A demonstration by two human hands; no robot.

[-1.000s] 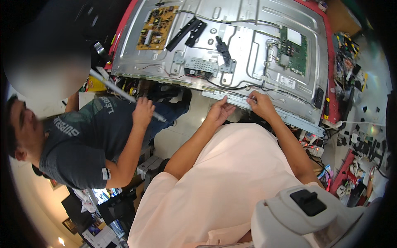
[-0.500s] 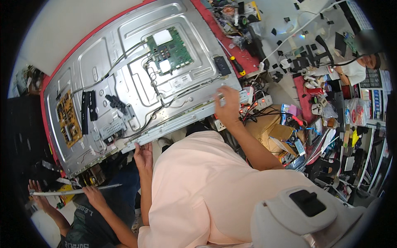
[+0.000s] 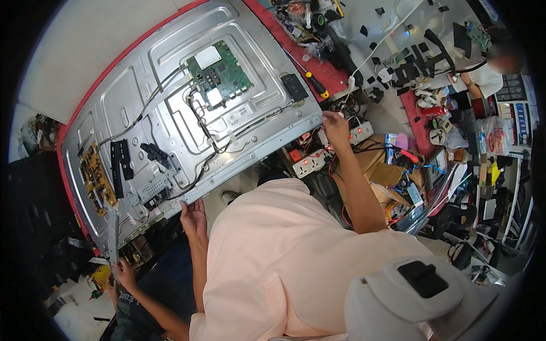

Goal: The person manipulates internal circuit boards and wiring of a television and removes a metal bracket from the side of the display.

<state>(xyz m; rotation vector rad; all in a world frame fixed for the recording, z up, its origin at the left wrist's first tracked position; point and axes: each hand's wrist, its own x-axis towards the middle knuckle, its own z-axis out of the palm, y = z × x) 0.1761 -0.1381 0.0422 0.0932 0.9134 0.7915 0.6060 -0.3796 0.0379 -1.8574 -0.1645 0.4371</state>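
Observation:
A large silver television back panel (image 3: pixel 162 96) lies face down on a red-covered table. A long metal strip (image 3: pixel 250 156) runs along its near edge. My left hand (image 3: pixel 195 221), palm up, grips that strip near its left end, its fingers partly hidden under the edge. At the strip's right end my right hand (image 3: pixel 335 131) pinches it, thumb and fingers at the panel's near right corner. A green circuit board (image 3: pixel 227 71) sits on the panel, with a brown circuit board (image 3: pixel 94 173) at the left end and black cables between them.
At lower left, a co-worker's hand (image 3: pixel 124 274) holds another metal strip (image 3: pixel 113 236) upright by the panel's corner. Lit power strips (image 3: pixel 310 163) and tangled cords are beside my right arm. A yellow-black screwdriver (image 3: pixel 317 85) lies on the red table cover (image 3: pixel 335 82).
The metal strip now lies flush along the panel's near edge. My right hand has moved right and closed on its end. The co-worker's strip has swung from level to upright.

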